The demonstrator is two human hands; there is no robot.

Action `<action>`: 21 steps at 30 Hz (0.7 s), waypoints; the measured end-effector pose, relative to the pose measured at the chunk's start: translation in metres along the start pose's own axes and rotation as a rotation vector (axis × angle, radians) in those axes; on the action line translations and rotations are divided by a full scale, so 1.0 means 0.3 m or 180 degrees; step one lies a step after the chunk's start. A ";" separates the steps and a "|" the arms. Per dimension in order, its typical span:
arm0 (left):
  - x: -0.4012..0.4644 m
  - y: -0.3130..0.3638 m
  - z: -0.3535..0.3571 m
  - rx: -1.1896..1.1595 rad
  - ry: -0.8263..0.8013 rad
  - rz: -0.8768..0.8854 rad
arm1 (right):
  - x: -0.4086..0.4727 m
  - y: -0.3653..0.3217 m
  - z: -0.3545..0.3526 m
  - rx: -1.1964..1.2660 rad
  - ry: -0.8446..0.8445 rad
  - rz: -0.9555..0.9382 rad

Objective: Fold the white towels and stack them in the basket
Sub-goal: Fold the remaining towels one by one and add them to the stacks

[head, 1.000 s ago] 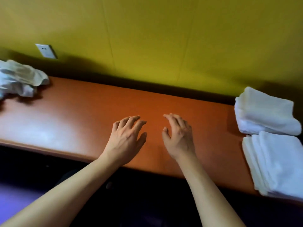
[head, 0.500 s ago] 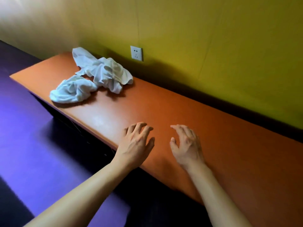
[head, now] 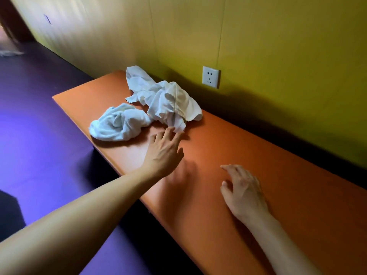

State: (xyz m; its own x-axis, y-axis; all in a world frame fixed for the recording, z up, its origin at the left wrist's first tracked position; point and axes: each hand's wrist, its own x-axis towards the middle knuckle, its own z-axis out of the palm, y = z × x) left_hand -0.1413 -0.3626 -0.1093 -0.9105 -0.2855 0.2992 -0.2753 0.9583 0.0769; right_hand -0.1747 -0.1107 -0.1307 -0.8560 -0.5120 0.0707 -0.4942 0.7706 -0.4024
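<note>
Head view: an orange worktop (head: 248, 147) runs along a yellow wall, with a white wall socket (head: 211, 76) set in the wall just above it. Two crumpled white towels lie near the worktop's far left end. The rumpled towel (head: 168, 100) sits just left of and below the socket; the balled towel (head: 119, 123) lies beside it, touching it, nearer the worktop's front edge. The left hand (head: 163, 153) reaches out flat over the worktop, fingers spread, its fingertips (head: 174, 133) at the rumpled towel's near corner; the grip is open and holds nothing. The right hand (head: 243, 192) rests on the worktop well right of the towels, fingers loosely curled, its grip empty.
</note>
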 end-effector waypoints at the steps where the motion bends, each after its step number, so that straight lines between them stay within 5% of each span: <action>1: 0.045 -0.026 0.005 0.0069 0.0075 -0.0090 | 0.026 -0.001 0.010 -0.0014 -0.0006 -0.0013; 6: 0.178 -0.233 0.012 0.0347 0.0180 -0.1122 | 0.086 0.004 0.071 -0.0061 -0.0075 -0.0002; 9: 0.151 -0.390 0.043 0.0279 -0.0366 -0.1738 | 0.079 0.014 0.096 -0.0134 0.0007 -0.0020; 11: 0.111 -0.460 0.080 0.0100 -0.0782 -0.1708 | 0.079 0.014 0.098 -0.0151 -0.0016 -0.0010; 21: -0.146 -0.355 0.097 -0.0656 -0.0242 -0.0932 | 0.008 -0.039 0.049 -0.0087 -0.0504 0.0102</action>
State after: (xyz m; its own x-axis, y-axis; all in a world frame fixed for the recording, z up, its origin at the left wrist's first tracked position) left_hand -0.0810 -0.4525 -0.1582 -0.8248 -0.5408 0.1650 -0.4668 0.8159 0.3411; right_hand -0.1688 -0.1267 -0.1392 -0.8379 -0.5387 -0.0875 -0.4727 0.7965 -0.3769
